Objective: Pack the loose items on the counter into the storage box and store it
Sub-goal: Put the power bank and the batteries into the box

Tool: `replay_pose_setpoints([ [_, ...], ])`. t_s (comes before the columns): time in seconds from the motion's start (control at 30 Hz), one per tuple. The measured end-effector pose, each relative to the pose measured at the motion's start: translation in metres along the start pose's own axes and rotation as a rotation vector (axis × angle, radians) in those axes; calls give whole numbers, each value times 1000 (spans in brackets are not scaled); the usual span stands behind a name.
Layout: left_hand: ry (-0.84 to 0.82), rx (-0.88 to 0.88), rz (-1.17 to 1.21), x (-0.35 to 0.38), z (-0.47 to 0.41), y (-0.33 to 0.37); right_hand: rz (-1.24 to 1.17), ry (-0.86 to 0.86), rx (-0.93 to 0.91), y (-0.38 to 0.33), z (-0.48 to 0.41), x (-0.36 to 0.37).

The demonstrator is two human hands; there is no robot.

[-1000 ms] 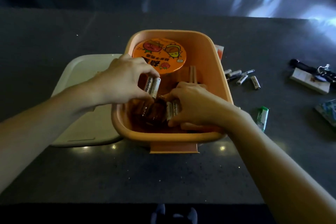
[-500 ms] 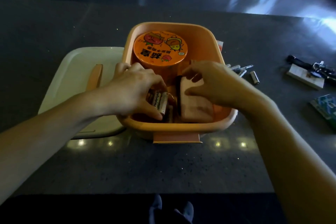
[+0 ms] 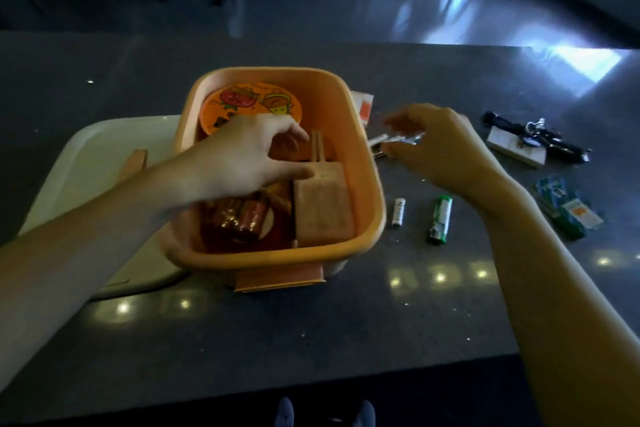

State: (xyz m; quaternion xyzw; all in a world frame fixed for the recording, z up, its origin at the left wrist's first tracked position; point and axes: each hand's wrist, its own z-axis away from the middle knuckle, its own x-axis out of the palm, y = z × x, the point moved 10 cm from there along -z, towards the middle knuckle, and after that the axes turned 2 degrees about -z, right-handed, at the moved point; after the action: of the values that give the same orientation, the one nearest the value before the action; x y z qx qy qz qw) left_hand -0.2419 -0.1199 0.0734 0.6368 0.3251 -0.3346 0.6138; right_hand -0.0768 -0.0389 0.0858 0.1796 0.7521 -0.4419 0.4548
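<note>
Here, round lid (image 3: 252, 102) lettering unreadable.

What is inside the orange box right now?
A round printed tin, a tan flat block and what look like batteries. The left hand covers the middle of the box.
</note>
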Motion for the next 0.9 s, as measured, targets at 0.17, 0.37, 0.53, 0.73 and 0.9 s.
replay_pose_setpoints([
  [0.17, 76, 78, -24, 19, -45, 55, -14, -28, 135, 88, -3, -15],
  [0.37, 76, 66, -49, 61, -103, 100, -42, -130, 98, 164, -26, -17],
  [0.53, 76, -72, -66, 95, -142, 105, 8, -239, 6, 201, -52, -4],
  [0.73, 16, -278, -114, 131, -166, 82, -75, -403, -110, 206, -72, 39],
  [0.9, -148, -405, -264, 173, -189, 51, -128, -456, -132, 209, -83, 65],
])
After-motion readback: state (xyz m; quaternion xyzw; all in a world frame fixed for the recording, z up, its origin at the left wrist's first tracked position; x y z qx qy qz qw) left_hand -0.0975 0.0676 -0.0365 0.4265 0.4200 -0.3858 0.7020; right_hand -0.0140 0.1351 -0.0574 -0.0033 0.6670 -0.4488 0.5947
